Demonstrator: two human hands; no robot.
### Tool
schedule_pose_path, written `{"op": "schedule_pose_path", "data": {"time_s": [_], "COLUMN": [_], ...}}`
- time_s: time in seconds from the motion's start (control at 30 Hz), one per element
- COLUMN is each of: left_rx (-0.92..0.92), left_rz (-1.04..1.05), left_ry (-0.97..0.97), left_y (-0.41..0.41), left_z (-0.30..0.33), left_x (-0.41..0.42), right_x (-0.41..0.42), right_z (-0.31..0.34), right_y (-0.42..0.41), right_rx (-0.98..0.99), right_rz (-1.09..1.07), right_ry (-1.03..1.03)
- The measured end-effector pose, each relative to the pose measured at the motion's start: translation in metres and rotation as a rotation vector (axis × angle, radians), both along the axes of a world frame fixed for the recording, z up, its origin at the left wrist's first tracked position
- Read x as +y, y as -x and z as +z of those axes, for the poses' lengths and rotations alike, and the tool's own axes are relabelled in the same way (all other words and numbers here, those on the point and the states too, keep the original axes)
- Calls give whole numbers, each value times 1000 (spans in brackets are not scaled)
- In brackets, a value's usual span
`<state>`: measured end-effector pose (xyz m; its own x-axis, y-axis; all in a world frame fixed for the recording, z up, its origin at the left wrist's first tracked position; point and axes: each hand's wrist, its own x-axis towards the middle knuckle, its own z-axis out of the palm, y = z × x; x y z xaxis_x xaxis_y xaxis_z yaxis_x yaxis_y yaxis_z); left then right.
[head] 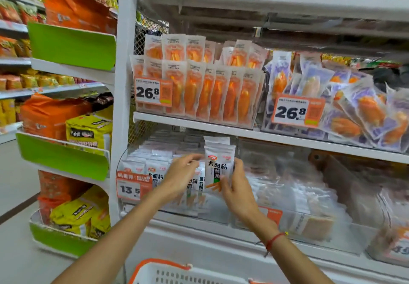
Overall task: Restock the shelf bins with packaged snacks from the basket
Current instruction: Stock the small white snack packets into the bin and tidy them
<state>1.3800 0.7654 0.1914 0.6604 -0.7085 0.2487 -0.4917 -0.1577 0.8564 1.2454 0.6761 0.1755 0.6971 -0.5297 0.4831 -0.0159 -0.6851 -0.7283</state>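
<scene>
From the white basket (177, 275) at six o'clock, I'm reaching up: my right hand (238, 192) is gripping a white spicy-strip packet (218, 166) upright, while my left hand (182, 173), fingers relaxed, is parting the row in the clear bin (124, 208); I should slot it straight.

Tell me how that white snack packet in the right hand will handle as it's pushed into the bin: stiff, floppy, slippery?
The white snack packet is a thin, flat pouch, so probably light and somewhat bendy. Its glossy film may slip; the right hand pinches its lower edge. Packets already in the bin stand upright, so it should stay up.
</scene>
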Motion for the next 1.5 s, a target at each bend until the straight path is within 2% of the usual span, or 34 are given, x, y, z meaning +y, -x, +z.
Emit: {"op": "schedule_pose_path", "data": {"time_s": [0.1,0.17,0.27,0.4,0.53,0.7,0.8,0.97,1.03,1.17,1.33,1.5], "left_rx": [-571,-738,-839,-863,-751,-701,-679,-662,-670,-637,-799,-785], "left_rz": [207,189,173,163,199,159,102,102,93,38,15,-23], "left_ry": [-270,-338,-396,-439,-456,-554,-577,-592,-565,-594,-652,-659], "left_y": [-27,-33,-35,-46,-59,-62,-56,-52,-51,-45,-42,-45], "left_z": [-7,-12,-18,-20,-17,-8,-3,0,0,0,0,-2], "left_x": [-4,-14,-24,-17,2,7,4,2,0,-12,-25,-31], "right_x": [-7,-11,-15,-19,-21,-27,-29,-29,-30,-35,-44,-41], "right_z": [-7,-14,-18,-18,-17,-11,-6,-11,-12,-12,-17,-7], "right_y": [-6,-15,-27,-35,-45,-65,-79,-96,-97,-97,-95,-89], "right_rx": [-29,-19,-4,34,107,513,684,937,926,908,845,804], "right_rz": [-85,-135,-235,-211,-220,-123,-71,-122,-94,-125,-208,-163], "right_ry": [212,261,405,301,153,-28,-138,-50,-121,-127,-341,-279]}}
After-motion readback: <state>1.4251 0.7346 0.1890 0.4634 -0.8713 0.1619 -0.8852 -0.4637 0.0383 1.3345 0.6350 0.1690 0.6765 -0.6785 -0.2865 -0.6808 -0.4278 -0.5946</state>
